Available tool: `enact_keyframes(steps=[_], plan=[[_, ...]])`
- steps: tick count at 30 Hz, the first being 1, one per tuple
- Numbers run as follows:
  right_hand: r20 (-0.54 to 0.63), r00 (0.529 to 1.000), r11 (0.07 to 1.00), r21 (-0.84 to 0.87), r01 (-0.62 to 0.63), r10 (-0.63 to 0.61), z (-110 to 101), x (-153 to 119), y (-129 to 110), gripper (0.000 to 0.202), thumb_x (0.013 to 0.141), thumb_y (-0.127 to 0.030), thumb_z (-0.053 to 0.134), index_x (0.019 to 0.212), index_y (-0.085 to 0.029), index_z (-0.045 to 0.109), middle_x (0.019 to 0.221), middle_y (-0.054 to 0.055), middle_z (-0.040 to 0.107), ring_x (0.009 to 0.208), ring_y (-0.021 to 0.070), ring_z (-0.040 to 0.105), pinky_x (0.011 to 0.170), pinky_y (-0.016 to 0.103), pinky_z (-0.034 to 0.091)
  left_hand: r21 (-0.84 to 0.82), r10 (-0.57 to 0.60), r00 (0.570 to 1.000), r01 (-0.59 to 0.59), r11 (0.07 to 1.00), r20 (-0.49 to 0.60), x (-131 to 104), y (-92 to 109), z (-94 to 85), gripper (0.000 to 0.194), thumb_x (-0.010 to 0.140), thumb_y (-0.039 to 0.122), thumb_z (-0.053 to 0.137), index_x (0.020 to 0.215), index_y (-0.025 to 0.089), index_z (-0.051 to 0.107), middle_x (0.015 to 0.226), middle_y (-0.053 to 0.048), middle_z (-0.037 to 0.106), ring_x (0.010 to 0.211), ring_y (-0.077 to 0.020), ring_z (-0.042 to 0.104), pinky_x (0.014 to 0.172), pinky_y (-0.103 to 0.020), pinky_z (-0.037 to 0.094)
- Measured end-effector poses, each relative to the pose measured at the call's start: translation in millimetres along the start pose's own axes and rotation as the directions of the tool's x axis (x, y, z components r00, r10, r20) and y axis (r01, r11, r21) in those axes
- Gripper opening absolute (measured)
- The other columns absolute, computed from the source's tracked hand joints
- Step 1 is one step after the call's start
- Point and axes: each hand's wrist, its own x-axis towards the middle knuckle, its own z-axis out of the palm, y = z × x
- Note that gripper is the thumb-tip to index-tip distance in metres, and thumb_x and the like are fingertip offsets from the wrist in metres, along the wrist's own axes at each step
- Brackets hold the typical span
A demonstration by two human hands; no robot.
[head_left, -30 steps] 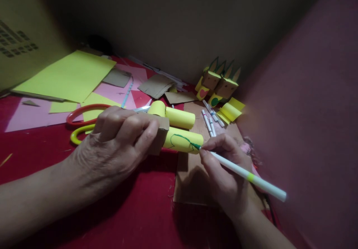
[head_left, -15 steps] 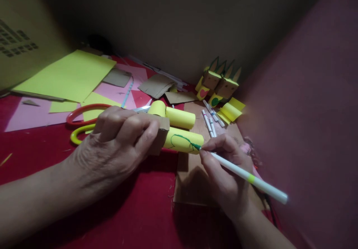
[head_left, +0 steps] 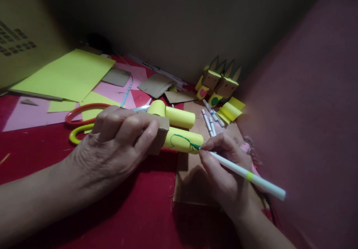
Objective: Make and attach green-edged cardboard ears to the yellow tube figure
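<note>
My left hand (head_left: pixel 123 141) is closed around a small cardboard box (head_left: pixel 163 137) joined to yellow paper tubes. The near yellow paper tube (head_left: pixel 184 140) points right and carries a green curved outline. Behind it lies a second yellow paper tube (head_left: pixel 181 117). My right hand (head_left: pixel 226 167) pinches a white felt-tip pen (head_left: pixel 260 183) with a yellow-green band, and its green tip touches the near tube. Partly behind my left hand are scissors (head_left: pixel 79 115) with red and yellow handles; their blades are mostly hidden.
Two finished-looking cardboard figures (head_left: pixel 219 83) with spiky tops stand at the back right. Several white pens (head_left: pixel 207 122) lie on a brown board (head_left: pixel 192 185). Yellow sheets (head_left: pixel 69 73), a pink sheet (head_left: pixel 25 118) and cardboard scraps (head_left: pixel 155 85) cover the back left of the red cloth (head_left: pixel 134 211).
The pen's back end has shifted very slightly left and up. My left hand and the paper tubes stay nearly where they were, and the green outline looks the same.
</note>
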Motion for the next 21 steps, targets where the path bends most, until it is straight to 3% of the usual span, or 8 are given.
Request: enact_keyframes(steps=[13,21], plan=[[0.015,0.999,0.998,0.040,0.046,-0.047,0.3,0.1,-2.0,0.015,0.081,-0.013,0.068,0.076,-0.027,0.067,0.053,-0.013,0.052,0.039,0.0085,0.049,0.041,0.020,0.039,-0.002,-0.005,1.000,0.005,1.000,0.014,-1.2,-1.9,-1.4,0.045,0.113,0.013,0.047,0.155,-0.002,0.052,0.133,-0.023,0.063,0.121,-0.0407,0.058,0.107,-0.057,0.058],[0.005,1.000,1.000,0.017,-0.015,0.015,-0.4,0.7,0.0,0.012,0.076,-0.015,0.067,0.074,-0.027,0.068,0.054,-0.010,0.055,0.043,0.0100,0.050,0.042,0.020,0.040,-0.001,0.001,1.000,-0.001,1.000,0.023,0.6,-0.8,-3.6,0.047,0.112,0.012,0.046,0.157,-0.001,0.051,0.133,-0.023,0.064,0.122,-0.0407,0.057,0.109,-0.058,0.058]])
